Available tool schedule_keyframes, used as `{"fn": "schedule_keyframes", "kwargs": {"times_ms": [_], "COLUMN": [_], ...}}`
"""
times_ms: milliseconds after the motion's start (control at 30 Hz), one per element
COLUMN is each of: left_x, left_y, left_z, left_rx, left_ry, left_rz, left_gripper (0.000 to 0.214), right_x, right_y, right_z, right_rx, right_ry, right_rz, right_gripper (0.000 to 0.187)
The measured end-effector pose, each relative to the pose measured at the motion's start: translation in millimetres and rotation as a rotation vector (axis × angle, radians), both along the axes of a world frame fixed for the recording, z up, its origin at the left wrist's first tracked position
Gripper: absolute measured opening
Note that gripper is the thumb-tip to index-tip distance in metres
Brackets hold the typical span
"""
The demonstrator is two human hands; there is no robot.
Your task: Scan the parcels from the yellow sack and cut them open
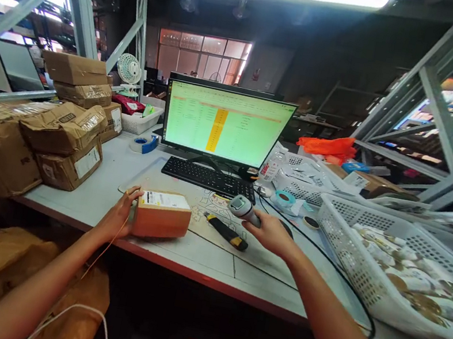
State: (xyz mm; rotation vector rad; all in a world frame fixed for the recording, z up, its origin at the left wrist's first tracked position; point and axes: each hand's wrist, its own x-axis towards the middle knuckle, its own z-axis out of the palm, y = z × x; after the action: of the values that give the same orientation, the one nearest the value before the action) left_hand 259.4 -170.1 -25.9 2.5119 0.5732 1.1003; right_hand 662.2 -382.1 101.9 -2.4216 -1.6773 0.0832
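My left hand [117,213] presses against the left end of a small orange-brown parcel [160,222], which lies on the grey desk [210,263] and has a white printed label on top. A thin orange cord hangs down past that wrist. My right hand [270,233] is shut around a grey handheld barcode scanner [244,209], its nose tipped toward the parcel and not touching it. Between the parcel and my right hand lies a black-and-yellow utility knife [226,232] on a printed desk mat [203,203].
A monitor [225,125] showing a green spreadsheet stands behind a black keyboard [207,178]. A white plastic basket [393,269] of labelled rolls sits at the right. Stacked cardboard boxes [67,130] fill the desk's left side, and metal shelving frames both sides.
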Motion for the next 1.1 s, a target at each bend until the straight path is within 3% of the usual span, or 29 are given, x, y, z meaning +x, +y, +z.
{"fn": "schedule_keyframes", "kwargs": {"times_ms": [133, 233, 533, 867, 1100], "left_x": [8, 12, 10, 9, 9], "left_y": [8, 10, 6, 7, 4], "left_z": [-11.6, -12.8, -2.4, -6.7, -2.5], "left_rx": [-0.329, -0.571, -0.585, -0.586, -0.605], "left_ry": [-0.112, -0.113, -0.065, -0.049, -0.063], "left_rz": [0.119, 0.23, 0.298, 0.295, 0.285], "left_gripper": [0.098, 0.099, 0.103, 0.106, 0.105], "right_x": [27, 29, 42, 37, 32], "right_y": [-6, -12, 4, 2, -4], "right_z": [-57.7, -72.7, -44.7, -48.8, -55.3], "right_rx": [-0.059, -0.112, -0.308, -0.319, -0.24], "right_ry": [-0.154, -0.187, -0.118, -0.122, -0.128], "right_rz": [-0.28, -0.344, -0.368, -0.384, -0.386], "right_gripper": [0.049, 0.061, 0.047, 0.046, 0.044]}}
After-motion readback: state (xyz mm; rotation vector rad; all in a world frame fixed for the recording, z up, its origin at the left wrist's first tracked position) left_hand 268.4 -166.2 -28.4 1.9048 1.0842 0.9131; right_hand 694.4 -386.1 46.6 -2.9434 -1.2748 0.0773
